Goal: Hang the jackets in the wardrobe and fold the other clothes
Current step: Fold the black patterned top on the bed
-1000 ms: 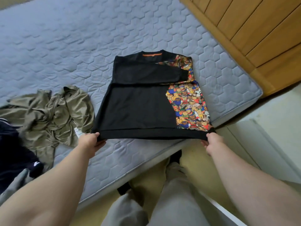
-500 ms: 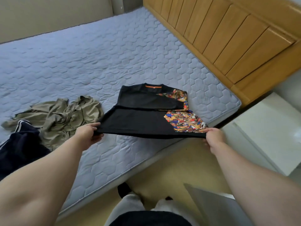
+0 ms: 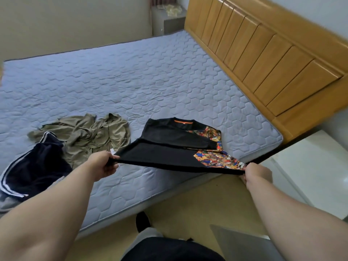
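A black sweatshirt (image 3: 163, 147) with a colourful cartoon-print panel on its right side lies near the front right corner of the bed, sleeves folded in, collar away from me. My left hand (image 3: 103, 163) grips the hem's left corner and my right hand (image 3: 257, 173) grips its right corner. The hem is lifted off the mattress while the collar end rests on it. An olive-green garment (image 3: 88, 134) lies crumpled to the left. Beside it sits a dark navy garment (image 3: 32, 170) with white stripes.
The grey-blue quilted mattress (image 3: 131, 81) stretches away behind the clothes. A wooden headboard (image 3: 263, 53) runs along the right. A white bedside cabinet (image 3: 310, 166) stands at the right, and a grey one (image 3: 167, 19) in the far corner. My legs stand at the bed's edge.
Both hands have raised the sweatshirt's hem off the mattress and the lower half now tilts up. The camera view has lifted, showing more of the bed and headboard.
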The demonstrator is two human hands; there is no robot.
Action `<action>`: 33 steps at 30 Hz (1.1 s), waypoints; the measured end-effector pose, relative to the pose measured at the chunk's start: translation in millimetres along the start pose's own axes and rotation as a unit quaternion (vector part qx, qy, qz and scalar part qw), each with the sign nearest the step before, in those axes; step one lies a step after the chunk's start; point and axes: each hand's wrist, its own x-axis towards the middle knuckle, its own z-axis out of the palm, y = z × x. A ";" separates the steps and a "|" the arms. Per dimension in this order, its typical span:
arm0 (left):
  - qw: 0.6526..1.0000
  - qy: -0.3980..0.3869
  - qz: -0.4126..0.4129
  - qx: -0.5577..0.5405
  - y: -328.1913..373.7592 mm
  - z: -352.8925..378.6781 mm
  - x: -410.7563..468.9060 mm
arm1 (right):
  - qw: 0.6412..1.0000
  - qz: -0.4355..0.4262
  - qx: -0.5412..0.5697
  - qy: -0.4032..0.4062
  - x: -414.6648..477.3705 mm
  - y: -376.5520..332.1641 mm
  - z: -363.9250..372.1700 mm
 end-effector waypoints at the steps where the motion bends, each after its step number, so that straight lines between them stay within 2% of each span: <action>1: 1.000 0.007 -0.009 0.008 1.1 -4.0 -0.6 | 1.000 0.000 -0.007 0.006 -1.2 -0.3 -1.7; 6: 0.998 0.022 -0.038 0.042 14.9 -12.6 13.7 | 1.000 0.012 0.023 0.018 -6.8 -16.7 4.2; 13: 0.997 0.000 -0.036 0.066 77.0 6.4 49.2 | 0.999 0.016 0.040 0.003 -2.5 -59.3 15.4; 20: 0.999 -0.033 -0.012 0.013 145.0 42.4 81.1 | 0.996 0.008 0.086 0.001 13.0 -105.0 51.8; 26: 0.999 -0.032 -0.025 -0.022 186.4 90.8 120.5 | 0.992 0.031 0.112 -0.042 59.9 -153.5 97.4; 30: 0.999 0.007 -0.036 -0.031 207.5 128.7 171.1 | 0.997 0.017 0.042 -0.064 122.2 -186.9 155.4; 33: 0.999 0.025 -0.024 -0.040 220.4 166.2 217.4 | 0.993 -0.052 -0.072 -0.083 174.2 -200.7 205.9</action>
